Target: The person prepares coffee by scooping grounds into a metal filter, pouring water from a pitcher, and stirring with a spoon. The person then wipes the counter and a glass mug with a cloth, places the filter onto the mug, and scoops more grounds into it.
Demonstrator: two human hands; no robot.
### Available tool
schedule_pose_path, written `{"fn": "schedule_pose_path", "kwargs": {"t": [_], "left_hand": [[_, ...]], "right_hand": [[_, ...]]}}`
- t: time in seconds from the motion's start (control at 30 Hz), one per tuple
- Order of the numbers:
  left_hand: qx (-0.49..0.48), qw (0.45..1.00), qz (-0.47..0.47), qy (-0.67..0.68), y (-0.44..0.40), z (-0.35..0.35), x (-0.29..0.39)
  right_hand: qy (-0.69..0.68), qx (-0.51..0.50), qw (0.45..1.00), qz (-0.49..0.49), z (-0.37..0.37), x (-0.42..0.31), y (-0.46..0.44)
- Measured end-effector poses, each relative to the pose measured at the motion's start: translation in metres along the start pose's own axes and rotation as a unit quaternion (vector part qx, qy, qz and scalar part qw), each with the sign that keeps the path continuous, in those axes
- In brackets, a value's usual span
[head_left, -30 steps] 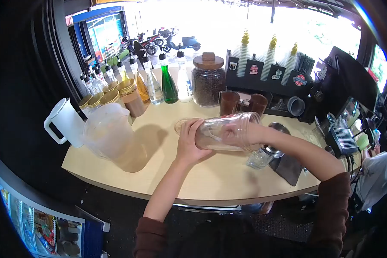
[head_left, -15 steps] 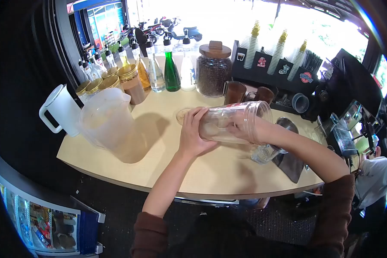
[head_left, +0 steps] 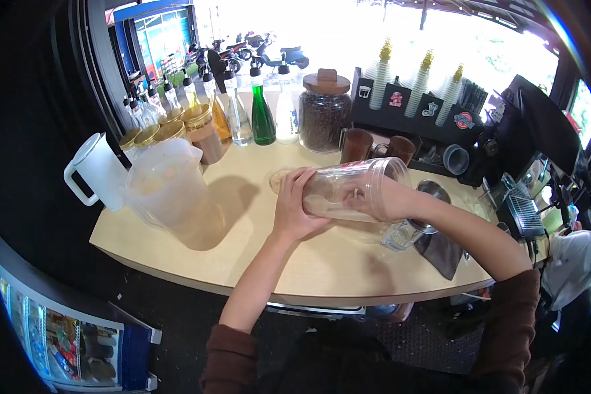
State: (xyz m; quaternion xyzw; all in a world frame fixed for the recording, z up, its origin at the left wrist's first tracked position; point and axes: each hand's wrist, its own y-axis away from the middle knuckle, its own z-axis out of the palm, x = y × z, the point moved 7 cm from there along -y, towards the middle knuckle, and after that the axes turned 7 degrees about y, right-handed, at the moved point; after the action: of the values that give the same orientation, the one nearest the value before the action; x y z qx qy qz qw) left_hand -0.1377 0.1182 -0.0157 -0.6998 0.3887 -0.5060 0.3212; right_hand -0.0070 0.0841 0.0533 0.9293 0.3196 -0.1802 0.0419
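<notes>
A large clear jar (head_left: 338,192) lies tilted on its side above the counter, its mouth facing right. My left hand (head_left: 295,205) is wrapped round the closed end of the jar. Through the mouth reaches my right hand (head_left: 374,197), its fingers bent together inside; what they hold, if anything, is too unclear to make out. Below the mouth stands a small clear glass (head_left: 399,235), beside a metal cup (head_left: 432,194) and a dark cloth (head_left: 440,253). A round clear lid (head_left: 281,180) lies behind my left hand.
On the left of the counter (head_left: 256,262) stand a frosted pitcher (head_left: 167,187) and a white jug (head_left: 98,171). Syrup bottles (head_left: 262,115), a coffee bean jar (head_left: 325,118), brown mugs (head_left: 356,146) and a cup rack (head_left: 407,102) line the back. A person (head_left: 571,262) is at far right.
The view has shifted a little. My left hand still holds the jar, and the fingers of my right hand have moved slightly inside it.
</notes>
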Motion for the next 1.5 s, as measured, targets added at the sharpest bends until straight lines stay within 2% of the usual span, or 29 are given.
{"fn": "schedule_pose_path", "kwargs": {"t": [0.1, 0.27, 0.4, 0.6, 0.8, 0.87, 1.17, 1.27, 1.33, 1.4, 1.47, 1.5], "left_hand": [[-0.003, 1.000, -0.003, 0.004, 0.000, 0.000, -0.001], [-0.003, 1.000, -0.007, 0.008, 0.001, -0.001, -0.002], [-0.001, 0.999, -0.033, 0.009, 0.002, 0.000, -0.008], [-0.011, 1.000, -0.026, -0.002, 0.003, 0.002, -0.007], [-0.007, 0.999, -0.039, -0.003, 0.002, 0.003, -0.005], [-0.003, 0.999, -0.037, -0.008, 0.001, 0.004, -0.004], [-0.005, 0.998, -0.055, 0.003, 0.004, 0.018, 0.001], [-0.007, 0.995, -0.104, -0.002, 0.014, 0.026, -0.012], [0.002, 0.981, -0.175, 0.086, 0.017, 0.034, -0.014], [0.018, 0.971, -0.209, 0.113, 0.021, 0.041, -0.007], [0.033, 0.958, -0.250, 0.141, 0.028, 0.050, -0.004], [0.038, 0.952, -0.270, 0.137, 0.034, 0.054, -0.005]], "right_hand": [[0.029, 0.007, 1.000, 0.007, -0.004, 0.000, 0.003], [-0.039, 0.045, 0.998, 0.012, -0.022, -0.004, 0.012], [-0.008, 0.061, 0.998, 0.022, -0.044, -0.014, 0.022], [-0.048, 0.032, 0.992, 0.111, -0.057, -0.010, 0.044], [-0.188, 0.038, 0.974, 0.121, -0.054, 0.006, 0.060], [-0.305, 0.019, 0.935, 0.180, -0.053, 0.012, 0.072], [-0.363, 0.064, 0.911, 0.188, -0.075, 0.039, 0.119], [-0.387, 0.067, 0.903, 0.173, -0.083, 0.049, 0.138], [-0.381, 0.082, 0.908, 0.154, -0.090, 0.056, 0.150], [-0.379, 0.073, 0.909, 0.159, -0.094, 0.063, 0.165], [-0.273, 0.119, 0.939, 0.172, -0.105, 0.067, 0.181], [-0.269, 0.118, 0.942, 0.163, -0.102, 0.076, 0.188]]}}
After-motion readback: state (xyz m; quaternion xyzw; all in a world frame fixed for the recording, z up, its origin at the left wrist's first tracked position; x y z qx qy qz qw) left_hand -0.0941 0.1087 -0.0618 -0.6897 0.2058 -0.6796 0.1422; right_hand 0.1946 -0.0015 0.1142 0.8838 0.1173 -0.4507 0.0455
